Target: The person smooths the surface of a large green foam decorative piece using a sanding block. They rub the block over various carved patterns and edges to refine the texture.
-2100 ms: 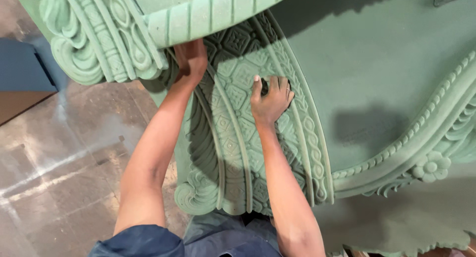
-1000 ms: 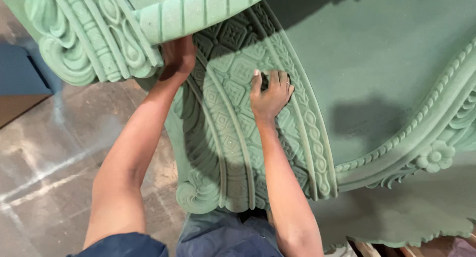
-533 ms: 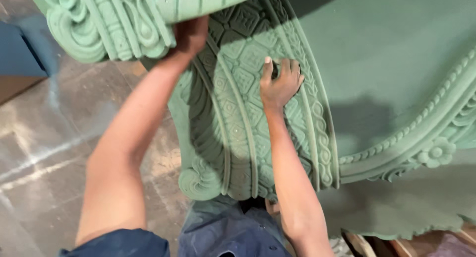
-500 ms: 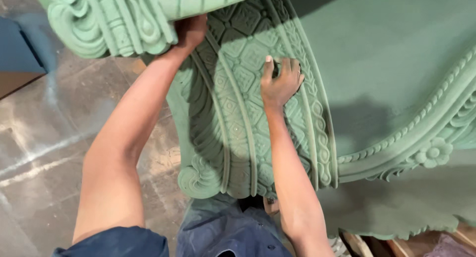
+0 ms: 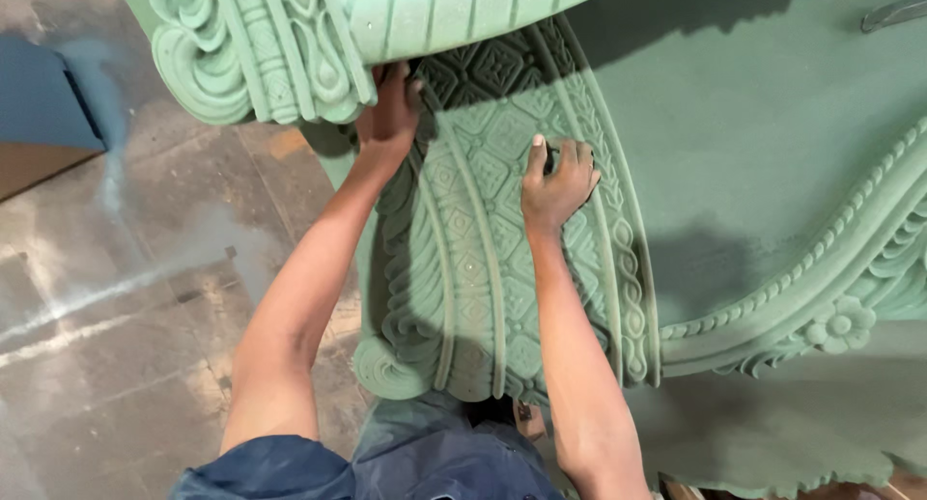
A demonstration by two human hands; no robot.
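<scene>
the right hand (image 5: 555, 181) lies curled on the carved band (image 5: 502, 259), fingers bent over a small dark thing (image 5: 550, 158) tucked under them, too hidden to name; the forefinger stretches out flat along the pattern, likely to guide whatever the hand presses into the grooves. the left hand (image 5: 389, 114) sits higher, up where the band runs under the big scroll piece (image 5: 261, 46); its fingers are bent against the carving, seemingly bracing the arm, but whether it pinches anything i cannot tell, since the scroll's edge hides the fingertips.

the band is a long curved strip of diamond and bead shapes, all matte green, running from the scroll down to a small curl (image 5: 386, 365) near the person's lap. to its right spreads a flat green panel (image 5: 753, 152), bordered by a beaded rim and a carved flower (image 5: 842, 326). beyond the left arm lies the dusty floor (image 5: 116, 297).
</scene>
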